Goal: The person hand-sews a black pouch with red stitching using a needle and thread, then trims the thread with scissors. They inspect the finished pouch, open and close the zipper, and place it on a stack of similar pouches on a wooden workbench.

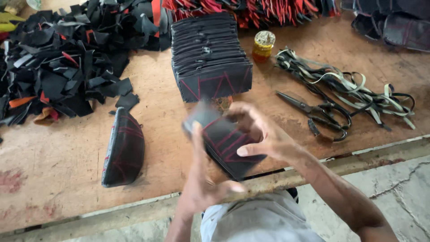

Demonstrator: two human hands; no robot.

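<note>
Head view looks down on a worn wooden surface (62, 166) with both hands raised above its near edge. Between them is a black stitched panel (226, 143) with red seam lines, blurred, held in the air just in front of the person's lap. Left hand (201, 179) comes up from below, its fingers (196, 134) stretched along the panel's left edge and the thumb curled under near the lower corner. Right hand (260, 132) closes over the top right of the panel, fingers bent around its upper edge and thumb pressed flat on the face.

Directly behind the hands, near but apart from them, stands a tall stack of matching panels (208, 56) leaning back across the surface. A small round object shows at the stack's foot, mostly hidden by the held piece. To the left lies one curved black padded piece (125, 150) with red stitching, alone on bare wood. Farther left spreads a heap of black and red offcuts (62, 58). Right of the stack sits a small amber jar (263, 45); beyond it a tangle of pale and dark straps (349, 87), with black scissors (316, 114) lying closed at the tangle's near side. More red and black pieces (251, 11) crowd the far edge.
</note>
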